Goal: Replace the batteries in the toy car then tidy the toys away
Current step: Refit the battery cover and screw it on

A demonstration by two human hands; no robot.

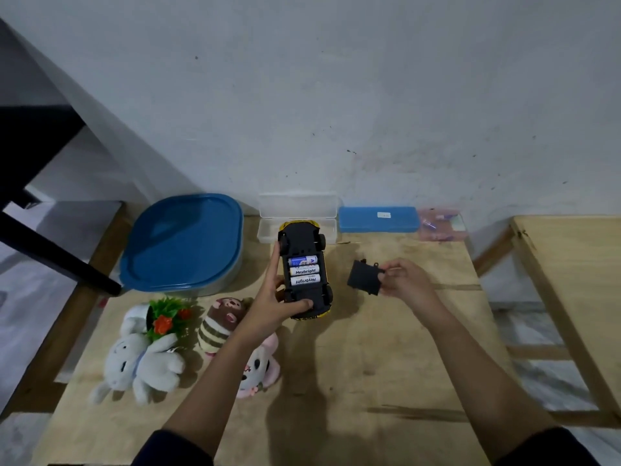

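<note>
A pale grey-white wall (336, 95) fills the upper half of the view. Its paint is uneven, with small dark specks and a dull stain low down, close to the back edge of the desk (386, 348). The desk is of light plywood with visible grain, and its back edge stands against the wall. Apart from its right edge stands a second wooden table (578, 264) of the same colour, with plain crossbars below. At the left is a dark piece of furniture (33, 136); its black leg (57, 257) slants toward the desk's left edge. The floor (16, 324) is pale and marbled. Soft shadows lie on the desk.
</note>
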